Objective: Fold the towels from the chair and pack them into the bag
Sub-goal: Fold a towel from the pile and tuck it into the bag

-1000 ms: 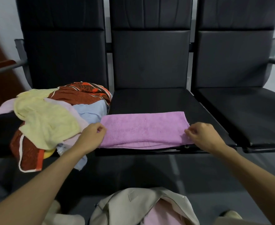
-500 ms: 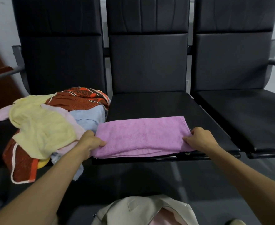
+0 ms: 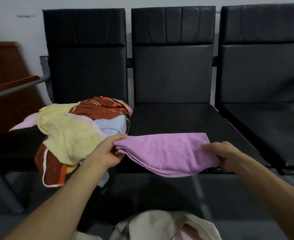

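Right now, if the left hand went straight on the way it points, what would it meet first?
Likely the middle seat: the left hand, gripping the purple towel, points forward and right over it, though depth is unclear.

The pile of loose towels (image 3: pixel 68 135) fills the left seat of the bench (image 3: pixel 177 118) and spills over its front edge, crowding the left hand (image 3: pixel 106 153) just beside it. The purple towel (image 3: pixel 168 151), held at its ends by that hand and the right hand (image 3: pixel 227 155), spans the middle seat's front edge. Behind it the seat lies open to the backrest, as does the right seat, and only the bag (image 3: pixel 153 226) stands on the floor below.
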